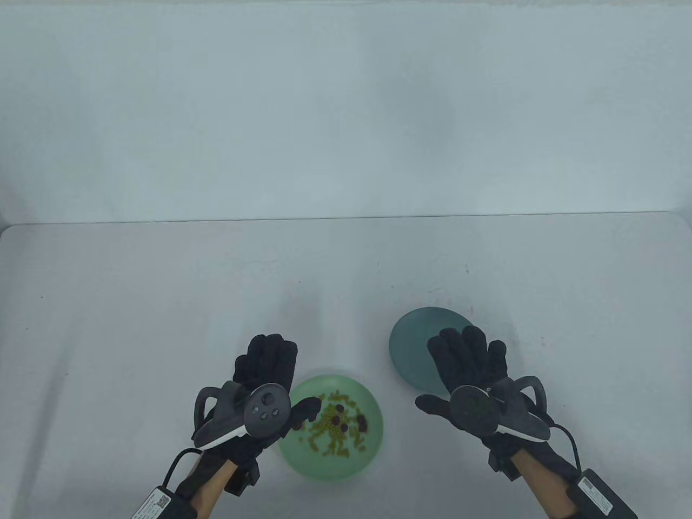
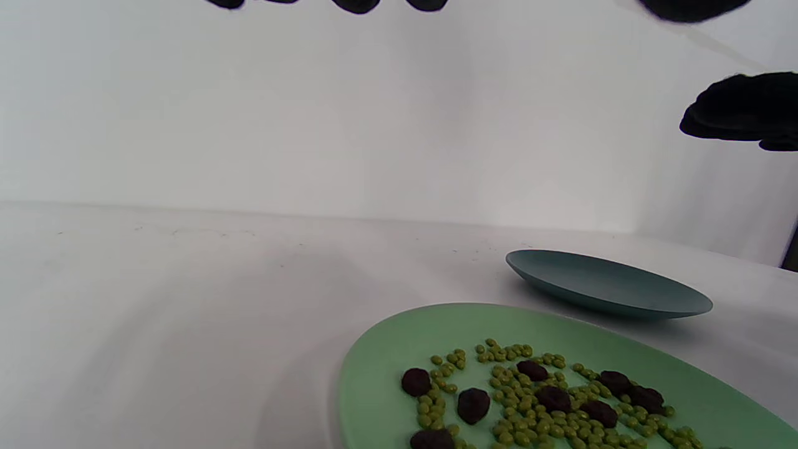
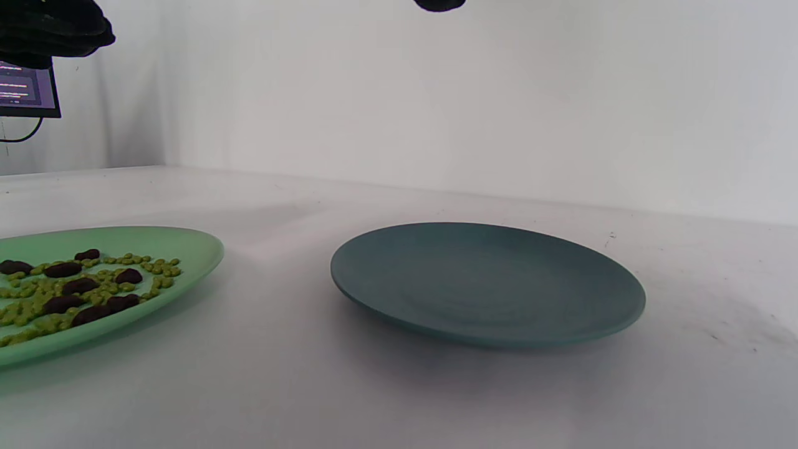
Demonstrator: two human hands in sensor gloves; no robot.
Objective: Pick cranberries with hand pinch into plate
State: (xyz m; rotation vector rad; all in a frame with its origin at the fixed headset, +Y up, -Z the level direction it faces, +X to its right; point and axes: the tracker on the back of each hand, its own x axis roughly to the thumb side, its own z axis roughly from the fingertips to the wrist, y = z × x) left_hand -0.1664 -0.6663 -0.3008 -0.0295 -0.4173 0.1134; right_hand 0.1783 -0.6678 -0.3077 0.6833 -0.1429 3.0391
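Both hands spread and holding nothing: left hand (image 1: 265, 378) hovers beside the green plate (image 1: 367, 397) near the table's front edge, right hand (image 1: 470, 373) over the teal plate (image 1: 408, 335). Cranberries (image 2: 474, 404) sit among peas (image 2: 530, 418); pinch one dark berry cleanly, thumb and forefinger, leaving peas behind.

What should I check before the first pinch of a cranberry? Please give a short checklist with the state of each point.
1. Cranberries lie exposed among the green beans on the green plate: ok.
2. Teal plate holds nothing and can receive them: ok.
3. Both hands hold nothing: left hand ok, right hand ok.
4. A hand is over the cranberries: not ok; the left hand is beside the green plate, with only its thumb over the rim, and the right hand is over the teal plate.
5. Plates stand apart on the table: ok.
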